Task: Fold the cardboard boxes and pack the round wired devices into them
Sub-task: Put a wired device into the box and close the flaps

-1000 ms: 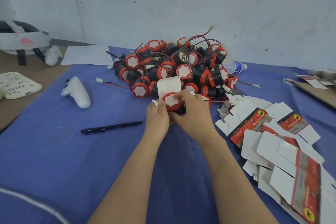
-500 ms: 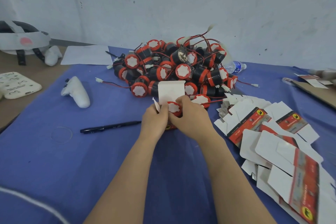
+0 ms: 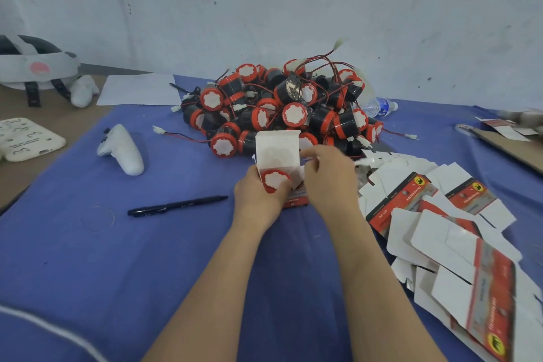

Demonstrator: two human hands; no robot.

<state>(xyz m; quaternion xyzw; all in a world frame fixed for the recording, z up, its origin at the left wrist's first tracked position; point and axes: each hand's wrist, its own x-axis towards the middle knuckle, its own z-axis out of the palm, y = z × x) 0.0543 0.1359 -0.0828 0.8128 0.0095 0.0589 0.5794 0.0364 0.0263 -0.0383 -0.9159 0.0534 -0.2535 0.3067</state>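
Grips the box (image 3: 277,150) with the left hand (image 3: 255,200), just in front of the pile (image 3: 282,109), with a device (image 3: 274,181) seated in its open mouth. Curls the right hand (image 3: 329,182) at a side flap, grip unclear. Could crease the lid over a proud rim or trapped wire.

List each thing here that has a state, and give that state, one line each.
box, upright, top flap open
device, inside the box, red rim showing
left hand, grips the box
right hand, fingers curled at the box's side; grip unclear
pile of devices, loose, unpacked
flat boxes, unfolded
bottle, lying on its side
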